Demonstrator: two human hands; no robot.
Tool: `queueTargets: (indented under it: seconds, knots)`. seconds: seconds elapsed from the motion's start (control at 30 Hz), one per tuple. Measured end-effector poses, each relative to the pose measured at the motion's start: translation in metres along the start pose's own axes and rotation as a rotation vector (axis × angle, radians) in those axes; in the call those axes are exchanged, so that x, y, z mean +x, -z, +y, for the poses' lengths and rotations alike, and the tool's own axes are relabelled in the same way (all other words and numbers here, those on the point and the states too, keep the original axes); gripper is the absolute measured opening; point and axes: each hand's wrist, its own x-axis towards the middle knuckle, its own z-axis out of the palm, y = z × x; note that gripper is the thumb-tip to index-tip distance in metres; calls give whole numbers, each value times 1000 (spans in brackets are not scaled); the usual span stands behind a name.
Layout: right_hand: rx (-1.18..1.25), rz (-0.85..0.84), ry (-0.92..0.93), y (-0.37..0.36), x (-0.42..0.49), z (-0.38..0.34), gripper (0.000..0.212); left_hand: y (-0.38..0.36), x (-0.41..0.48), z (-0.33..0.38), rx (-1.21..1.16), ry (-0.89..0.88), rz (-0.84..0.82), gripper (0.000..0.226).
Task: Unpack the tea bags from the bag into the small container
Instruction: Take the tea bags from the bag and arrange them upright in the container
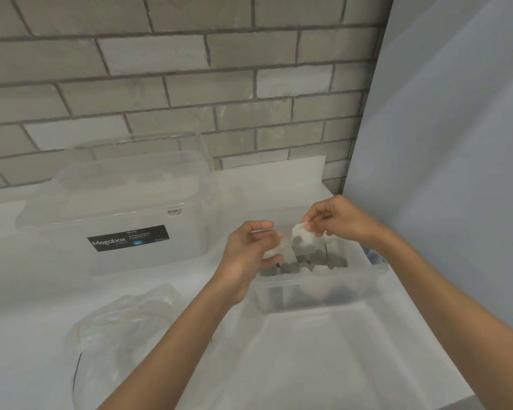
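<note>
big clear megabox storage box (113, 214) w/ black label on white counter (27, 291), grey brick wall (190, 69) behind

A white counter (18, 291) meets a grey brick wall (190, 84) at the back and a pale blue panel (456, 173) on the right, closing off both sides. A large clear storage box (116, 220) blocks the back left. A crumpled clear bag (125, 329) fills the front left. The small container (323, 288), packed with upright tea bags (305, 250), sits close to the panel; both hands occupy its opening. Open counter lies in front of it and between box and bag.
</note>
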Motion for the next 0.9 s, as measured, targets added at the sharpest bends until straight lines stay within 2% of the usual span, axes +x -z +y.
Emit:
queueTargets:
  seconds: [0.17, 0.37, 0.5, 0.57, 0.7, 0.9]
  knots:
    - [-133, -27, -142, -19, 14, 32, 11, 12, -3, 7, 43, -11, 38, 19]
    - [-254, -31, -187, -31, 26, 40, 23, 23, -10, 9, 80, -20, 59, 18]
    - [-400, -33, -181, -32, 25, 33, 16, 34, -17, 12, 102, -29, 73, 18]
    - [-456, -6, -138, -30, 21, 21, 11, 41, -24, 15, 123, -25, 69, 18]
    - [-419, 20, 57, -29, -1, -33, 16, 63, -41, 21, 181, -6, 22, 13]
    - [-316, -72, 310, -73, -40, -123, 11, 109, -80, 42, 319, -23, -55, 15]
